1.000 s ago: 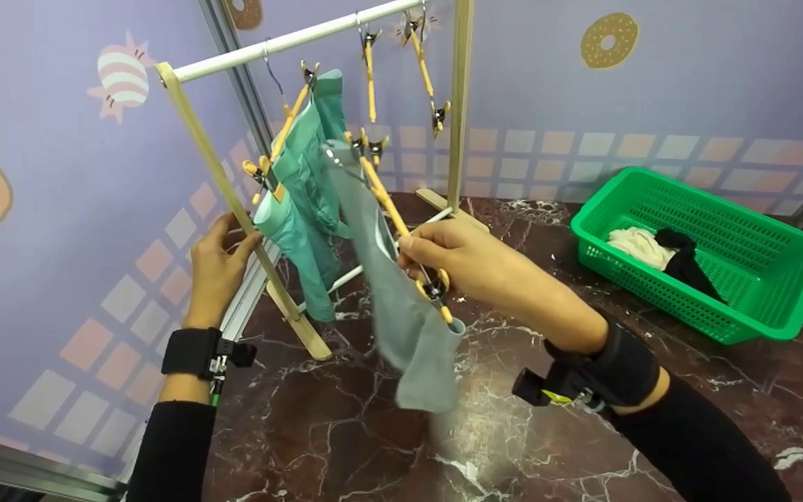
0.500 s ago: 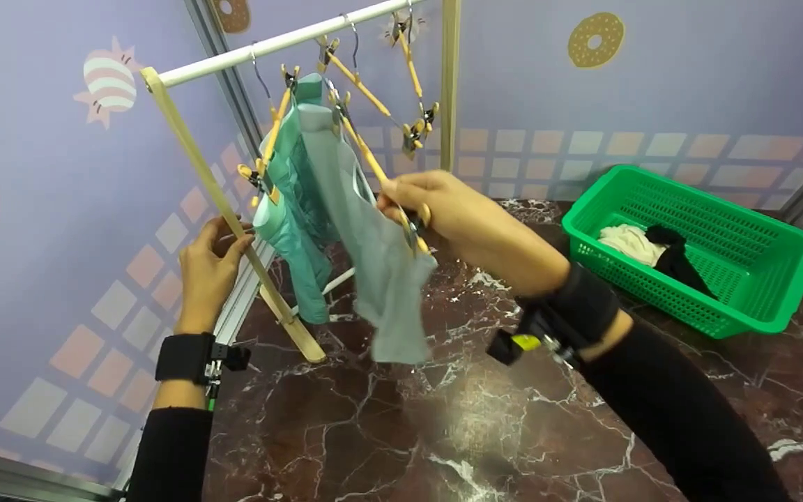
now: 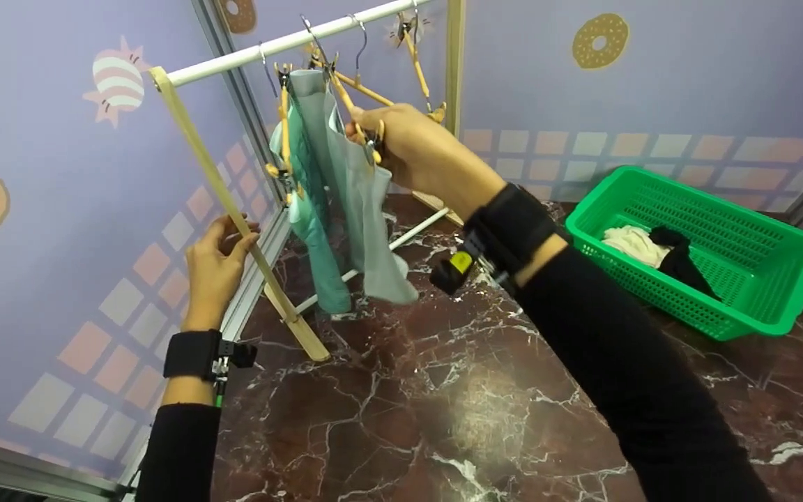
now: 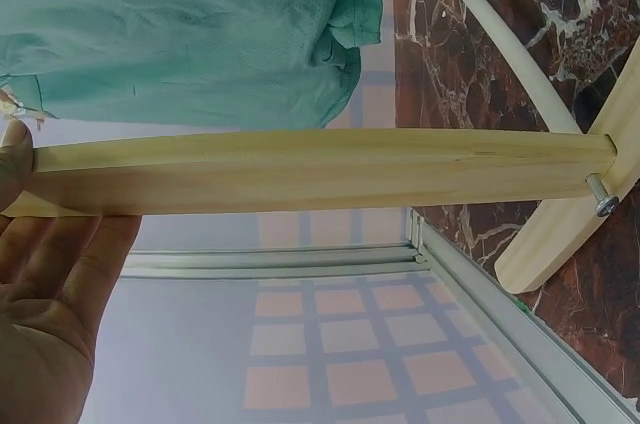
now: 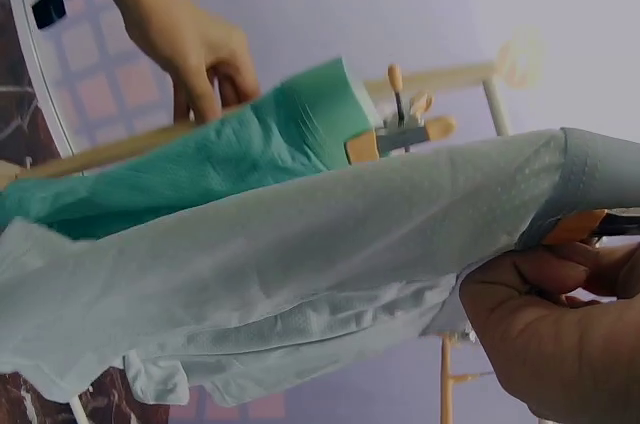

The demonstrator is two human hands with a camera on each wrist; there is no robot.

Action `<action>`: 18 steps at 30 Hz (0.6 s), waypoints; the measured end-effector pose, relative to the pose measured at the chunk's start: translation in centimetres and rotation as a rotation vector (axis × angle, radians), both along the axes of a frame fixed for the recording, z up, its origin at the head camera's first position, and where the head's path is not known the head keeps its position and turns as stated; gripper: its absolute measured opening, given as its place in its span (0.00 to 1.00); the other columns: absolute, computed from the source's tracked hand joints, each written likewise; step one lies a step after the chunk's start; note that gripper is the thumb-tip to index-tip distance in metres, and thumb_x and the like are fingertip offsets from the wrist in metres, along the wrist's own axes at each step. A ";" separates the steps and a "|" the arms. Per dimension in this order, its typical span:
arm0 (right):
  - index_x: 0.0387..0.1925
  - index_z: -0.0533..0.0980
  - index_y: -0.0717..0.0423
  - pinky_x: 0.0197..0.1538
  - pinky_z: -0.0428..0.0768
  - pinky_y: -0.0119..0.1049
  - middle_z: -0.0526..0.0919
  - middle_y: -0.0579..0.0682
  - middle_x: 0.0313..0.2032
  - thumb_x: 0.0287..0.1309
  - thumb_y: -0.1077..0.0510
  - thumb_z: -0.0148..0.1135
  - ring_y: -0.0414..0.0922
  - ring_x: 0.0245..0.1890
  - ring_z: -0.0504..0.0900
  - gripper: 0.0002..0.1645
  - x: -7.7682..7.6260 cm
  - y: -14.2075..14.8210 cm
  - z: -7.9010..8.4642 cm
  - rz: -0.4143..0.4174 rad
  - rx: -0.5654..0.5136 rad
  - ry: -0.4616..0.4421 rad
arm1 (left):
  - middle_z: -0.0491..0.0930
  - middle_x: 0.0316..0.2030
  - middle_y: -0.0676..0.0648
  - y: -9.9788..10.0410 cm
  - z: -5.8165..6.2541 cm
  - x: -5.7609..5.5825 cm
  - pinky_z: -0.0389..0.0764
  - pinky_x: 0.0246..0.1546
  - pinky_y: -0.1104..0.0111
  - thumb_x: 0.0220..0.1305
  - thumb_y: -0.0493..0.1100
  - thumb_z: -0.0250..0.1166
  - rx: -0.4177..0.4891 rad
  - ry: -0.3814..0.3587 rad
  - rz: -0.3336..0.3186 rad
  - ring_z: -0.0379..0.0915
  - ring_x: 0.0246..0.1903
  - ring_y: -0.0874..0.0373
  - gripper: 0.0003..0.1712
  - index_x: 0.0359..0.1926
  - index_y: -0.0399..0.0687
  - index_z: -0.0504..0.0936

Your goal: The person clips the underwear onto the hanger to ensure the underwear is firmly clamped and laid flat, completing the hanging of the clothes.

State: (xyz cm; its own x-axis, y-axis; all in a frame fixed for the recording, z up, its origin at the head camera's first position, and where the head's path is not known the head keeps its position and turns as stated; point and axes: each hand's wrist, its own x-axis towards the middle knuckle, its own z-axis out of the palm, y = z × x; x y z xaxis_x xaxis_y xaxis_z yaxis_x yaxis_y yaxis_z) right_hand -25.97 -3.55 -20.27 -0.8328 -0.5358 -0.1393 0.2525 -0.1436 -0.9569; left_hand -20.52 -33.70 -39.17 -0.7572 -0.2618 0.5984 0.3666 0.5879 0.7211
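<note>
My left hand [image 3: 215,261] grips the wooden side post [image 3: 203,153] of a clothes rack, thumb on one side and fingers behind in the left wrist view. My right hand [image 3: 419,150] holds a wooden clip hanger [image 3: 343,94] by its bar, near the front clip. From its clips hang pale grey trousers [image 3: 377,233], spread along the right wrist view. The hanger's metal hook [image 3: 311,31] is right at the white rail [image 3: 234,61]. Close on the left, green trousers [image 3: 325,265] hang from another clip hanger [image 3: 285,132], partly covered by the grey pair.
Two bare clip hangers, a nearer hanger [image 3: 373,95] and a farther hanger [image 3: 417,66], hang along the rail. On the marbled floor [image 3: 443,418] at right stands a green basket [image 3: 694,317] with white cloth [image 3: 633,244] and black cloth [image 3: 684,265]. Patterned walls enclose the rack.
My right hand has lifted the hanger with the grey trousers up and leftward to the rail, beside the green pair. My left hand stays on the post.
</note>
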 end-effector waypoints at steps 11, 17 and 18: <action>0.35 0.78 0.62 0.20 0.70 0.29 0.76 0.47 0.26 0.78 0.54 0.51 0.38 0.19 0.66 0.18 -1.2 0.4 0.7 0.024 0.039 -0.007 | 0.88 0.45 0.42 0.6 0.0 -0.2 0.84 0.45 0.77 0.66 0.36 0.69 -0.003 -0.020 -0.025 0.86 0.46 0.48 0.15 0.52 0.35 0.82; 0.35 0.79 0.61 0.16 0.69 0.28 0.77 0.45 0.21 0.78 0.53 0.51 0.37 0.15 0.67 0.18 0.0 0.2 1.0 0.045 0.032 -0.060 | 0.88 0.45 0.43 0.8 0.0 -0.7 0.83 0.45 0.79 0.66 0.38 0.69 -0.028 -0.021 -0.015 0.87 0.45 0.55 0.16 0.53 0.35 0.82; 0.34 0.79 0.60 0.16 0.68 0.27 0.76 0.45 0.22 0.78 0.53 0.51 0.36 0.14 0.66 0.19 0.0 0.2 1.0 0.047 0.039 -0.056 | 0.88 0.45 0.42 0.9 0.1 -0.8 0.83 0.45 0.78 0.66 0.38 0.69 -0.024 -0.021 -0.018 0.87 0.45 0.56 0.16 0.53 0.35 0.82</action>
State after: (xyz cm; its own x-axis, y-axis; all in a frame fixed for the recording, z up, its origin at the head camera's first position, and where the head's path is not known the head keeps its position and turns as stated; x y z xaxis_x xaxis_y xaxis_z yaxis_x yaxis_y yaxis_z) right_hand -25.98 -3.32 -19.26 -0.7970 -0.5677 -0.2062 0.3112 -0.0934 -0.9457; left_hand -21.29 -32.82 -39.06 -0.7741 -0.2339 0.5883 0.3619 0.5990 0.7143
